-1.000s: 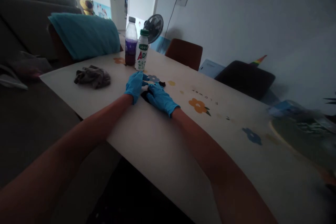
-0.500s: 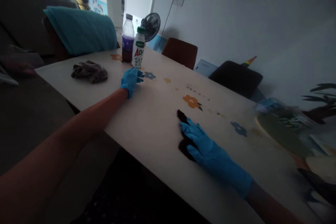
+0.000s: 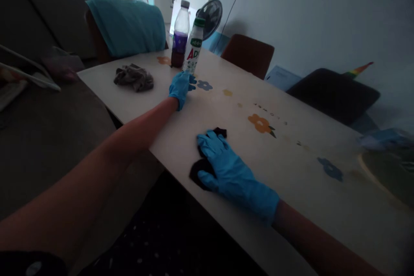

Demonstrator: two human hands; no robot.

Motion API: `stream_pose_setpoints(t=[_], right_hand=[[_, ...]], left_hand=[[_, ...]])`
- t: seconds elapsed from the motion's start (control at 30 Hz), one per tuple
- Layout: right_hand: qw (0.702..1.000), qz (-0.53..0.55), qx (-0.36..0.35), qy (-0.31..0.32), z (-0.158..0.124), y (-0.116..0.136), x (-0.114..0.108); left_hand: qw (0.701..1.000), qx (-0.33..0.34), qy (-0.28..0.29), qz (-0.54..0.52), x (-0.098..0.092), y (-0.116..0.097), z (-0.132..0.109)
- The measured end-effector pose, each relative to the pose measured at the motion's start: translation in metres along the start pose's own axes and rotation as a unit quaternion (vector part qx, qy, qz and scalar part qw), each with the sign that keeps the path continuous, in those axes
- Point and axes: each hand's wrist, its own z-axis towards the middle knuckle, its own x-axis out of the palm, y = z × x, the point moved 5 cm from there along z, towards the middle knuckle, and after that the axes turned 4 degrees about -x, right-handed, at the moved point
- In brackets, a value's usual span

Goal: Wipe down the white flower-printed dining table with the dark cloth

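Note:
Both of my hands wear blue gloves. My right hand (image 3: 231, 170) lies flat, fingers spread, pressing a small black cloth (image 3: 202, 166) onto the white flower-printed table (image 3: 291, 164) near its front edge. My left hand (image 3: 180, 87) rests loosely curled on the table farther off, fingertips close to the base of a white bottle with a green cap (image 3: 193, 51). A bottle of dark purple drink (image 3: 179, 34) stands just behind that one. I see nothing held in the left hand.
A crumpled grey rag (image 3: 134, 77) lies at the table's far left. A chair draped in teal cloth (image 3: 127, 26) stands beyond, with a small fan (image 3: 210, 13), a brown chair (image 3: 249, 54) and a dark chair (image 3: 333, 92) along the far side. Blurred items sit at the right.
My right hand slid the black cloth from beside the left hand back toward the table's near edge, then a little leftward. The left hand stayed by the bottles.

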Motion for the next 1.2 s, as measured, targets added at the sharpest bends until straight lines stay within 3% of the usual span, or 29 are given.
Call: stream_pose_setpoints(t=[0.13, 0.23, 0.47, 0.63, 0.73, 0.83, 1.1, 1.2], right_hand=[[0.999, -0.008, 0.042, 0.020, 0.066, 0.017, 0.014], [0.995, -0.004, 0.094, 0.031, 0.109, 0.009, 0.018], [0.974, 0.008, 0.225, -0.002, 0.181, -0.067, 0.011], [0.969, 0.035, 0.244, -0.025, 0.185, -0.100, 0.013], [0.975, 0.058, 0.213, -0.033, 0.157, -0.102, 0.014], [0.979, 0.062, 0.188, -0.041, 0.106, -0.103, 0.008], [0.963, -0.008, 0.237, -0.126, -0.093, -0.126, -0.031], [0.951, -0.045, 0.263, -0.159, -0.147, -0.136, -0.035]], left_hand=[[1.000, -0.001, -0.012, -0.019, -0.005, -0.007, 0.002], [0.999, -0.002, -0.021, -0.027, -0.011, -0.011, 0.005], [0.998, -0.005, -0.042, -0.042, -0.020, -0.010, 0.013], [0.998, -0.024, -0.057, -0.028, -0.020, 0.000, 0.012], [0.998, -0.012, -0.056, -0.037, -0.021, 0.003, 0.011], [0.998, -0.016, -0.053, -0.037, -0.022, 0.005, 0.012], [0.998, -0.018, -0.045, -0.038, -0.020, 0.001, 0.003], [0.997, -0.010, -0.057, -0.045, -0.020, -0.003, 0.000]])
